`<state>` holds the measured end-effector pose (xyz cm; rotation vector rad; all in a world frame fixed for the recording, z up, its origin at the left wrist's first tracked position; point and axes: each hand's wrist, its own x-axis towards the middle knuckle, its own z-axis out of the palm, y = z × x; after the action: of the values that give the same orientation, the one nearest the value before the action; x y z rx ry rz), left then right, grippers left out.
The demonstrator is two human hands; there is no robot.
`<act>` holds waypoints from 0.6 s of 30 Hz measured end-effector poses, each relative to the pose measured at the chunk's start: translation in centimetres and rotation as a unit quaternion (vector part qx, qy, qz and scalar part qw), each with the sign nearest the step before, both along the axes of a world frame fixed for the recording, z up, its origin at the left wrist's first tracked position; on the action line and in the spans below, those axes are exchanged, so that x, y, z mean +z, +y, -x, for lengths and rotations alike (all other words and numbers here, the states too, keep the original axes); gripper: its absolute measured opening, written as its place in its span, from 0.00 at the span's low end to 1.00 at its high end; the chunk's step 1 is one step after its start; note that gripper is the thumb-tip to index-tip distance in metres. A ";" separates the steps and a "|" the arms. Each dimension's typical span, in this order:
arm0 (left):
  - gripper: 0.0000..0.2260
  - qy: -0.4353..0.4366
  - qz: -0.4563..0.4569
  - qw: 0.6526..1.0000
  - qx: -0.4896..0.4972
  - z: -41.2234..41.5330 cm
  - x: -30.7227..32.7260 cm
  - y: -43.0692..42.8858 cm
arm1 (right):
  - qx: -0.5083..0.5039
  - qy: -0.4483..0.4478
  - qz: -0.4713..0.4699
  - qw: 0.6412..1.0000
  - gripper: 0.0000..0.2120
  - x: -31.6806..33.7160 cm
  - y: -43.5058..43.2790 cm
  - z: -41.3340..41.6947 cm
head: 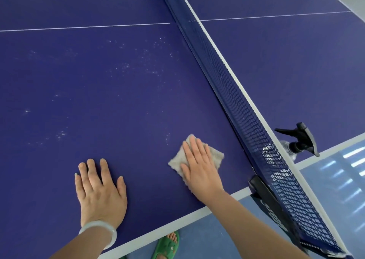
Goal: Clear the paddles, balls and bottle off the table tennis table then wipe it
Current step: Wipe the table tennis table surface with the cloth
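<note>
Two bare forearms come in from the bottom edge, and the left wrist wears a pale bracelet (102, 231). Below the table's edge a foot in a green sandal (167, 247) stands on the blue floor (335, 189).

The left hand (100, 191) lies flat on the blue table tennis table (98, 81), close to its white side line. Its fingers are straight, a little spread, and hold nothing. The right hand (199, 168) lies flat on a small grey-beige cloth (216, 154), pressing it to the table. Its fingers are straight and together, not curled round the cloth. The cloth is near the side line and near the net (227, 85), but it does not touch the net.

Pale specks (126, 67) are scattered on the surface beyond both hands (whether dust or drops I cannot tell).

The net runs diagonally from the top to the bottom right, held at the table's edge by a black clamp (262, 189). On the other side of the net, just beside it and at the near edge of that half, stands a clear spray bottle (300, 140) with a black trigger head. Its body shows only partly through the mesh.
</note>
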<state>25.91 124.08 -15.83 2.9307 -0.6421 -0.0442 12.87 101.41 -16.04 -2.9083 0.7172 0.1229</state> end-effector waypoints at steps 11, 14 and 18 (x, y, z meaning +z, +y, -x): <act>0.31 0.008 -0.027 1.000 0.000 -0.1 0.3 -0.2 | -0.254 0.020 -0.015 0.967 0.30 0.4 -4.9 -6.8; 0.31 0.010 -0.027 1.000 -0.001 -0.1 0.3 -0.1 | -0.063 0.013 -0.019 0.998 0.29 0.3 -0.9 -8.9; 0.31 0.016 -0.021 1.000 -0.001 -0.1 0.3 -0.1 | 0.016 0.005 0.005 1.000 0.30 -0.1 -2.1 -3.0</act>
<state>26.01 123.96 -15.56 2.9640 -0.6466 -0.1063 15.83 99.34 -16.10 -2.9322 0.6742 0.1371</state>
